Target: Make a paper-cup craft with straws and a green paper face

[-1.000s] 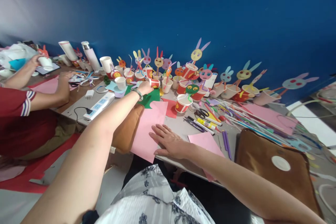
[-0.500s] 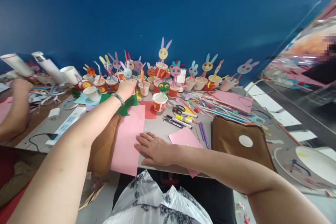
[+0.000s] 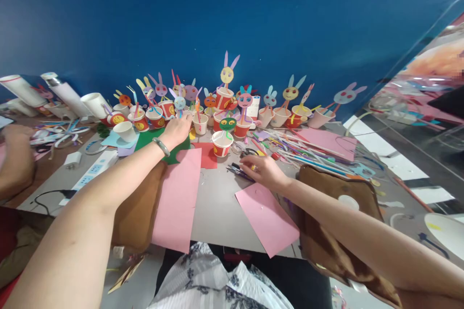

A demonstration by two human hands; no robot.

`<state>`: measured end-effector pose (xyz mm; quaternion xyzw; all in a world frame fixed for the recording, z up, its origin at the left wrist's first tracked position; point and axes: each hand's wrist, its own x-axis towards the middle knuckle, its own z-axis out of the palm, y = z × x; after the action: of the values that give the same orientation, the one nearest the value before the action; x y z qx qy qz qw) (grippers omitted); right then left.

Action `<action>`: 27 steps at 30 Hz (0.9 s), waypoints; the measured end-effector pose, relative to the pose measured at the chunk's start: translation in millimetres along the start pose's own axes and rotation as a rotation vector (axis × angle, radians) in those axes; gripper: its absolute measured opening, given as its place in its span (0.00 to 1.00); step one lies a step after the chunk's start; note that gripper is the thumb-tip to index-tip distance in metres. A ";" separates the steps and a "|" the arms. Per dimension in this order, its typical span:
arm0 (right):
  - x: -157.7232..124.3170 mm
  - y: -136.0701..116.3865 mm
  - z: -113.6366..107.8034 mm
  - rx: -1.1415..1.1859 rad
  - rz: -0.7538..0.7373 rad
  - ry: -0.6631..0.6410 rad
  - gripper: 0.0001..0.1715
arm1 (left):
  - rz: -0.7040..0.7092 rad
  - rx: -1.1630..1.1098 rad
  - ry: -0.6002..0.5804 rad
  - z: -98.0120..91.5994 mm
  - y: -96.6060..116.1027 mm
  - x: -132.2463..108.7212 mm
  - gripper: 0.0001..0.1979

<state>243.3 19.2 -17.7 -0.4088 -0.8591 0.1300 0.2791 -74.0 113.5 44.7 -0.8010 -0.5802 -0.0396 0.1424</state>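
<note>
At the row of paper-cup figures, my left hand (image 3: 177,129) is closed, its fingertips just below a pale blue rabbit face (image 3: 179,103). That hand hides what lies under its fingers. A sheet of green paper (image 3: 148,147) lies beneath the wrist. My right hand (image 3: 267,172) is over the pens and markers (image 3: 237,172), fingers curled down among them; what they grip is hidden. Just beyond its fingers lie black-handled scissors (image 3: 249,153). A cup with a green face (image 3: 222,145) stands between the hands. Pink paper sheets lie at left (image 3: 177,198) and right (image 3: 267,217).
Several rabbit-faced cups stand along the blue wall (image 3: 232,9). Pipe cleaners (image 3: 308,152) are piled at right, beyond a brown cushion (image 3: 337,217). At left are a white power strip (image 3: 92,171) and another person's arm (image 3: 16,161).
My right hand has lifted from flat on the table and moved forward and right onto the pens. The right pink sheet lies more uncovered. My left hand stays near the same cups.
</note>
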 end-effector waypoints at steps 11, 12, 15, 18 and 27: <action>38.0 40.6 -13.1 -0.050 0.236 0.183 0.10 | 0.250 -0.240 -0.023 -38.1 60.5 -76.3 0.13; 41.0 42.1 -13.0 -0.032 0.244 0.199 0.12 | 0.280 -0.289 -0.030 -39.0 68.2 -82.1 0.12; 51.3 40.2 -6.8 0.021 0.247 0.239 0.15 | 0.327 -0.430 0.014 -34.0 83.8 -86.5 0.07; 64.3 35.4 3.9 0.111 0.252 0.283 0.21 | 0.236 -0.605 0.249 -15.2 84.4 -72.6 0.05; 100.3 35.9 30.1 0.406 0.335 0.276 0.23 | 0.267 -0.972 0.381 47.4 71.4 -29.2 0.28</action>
<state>197.1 119.8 -20.8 -0.4947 -0.6899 0.2868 0.4440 -21.2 79.2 -20.3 -0.8200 -0.3521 -0.4296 -0.1382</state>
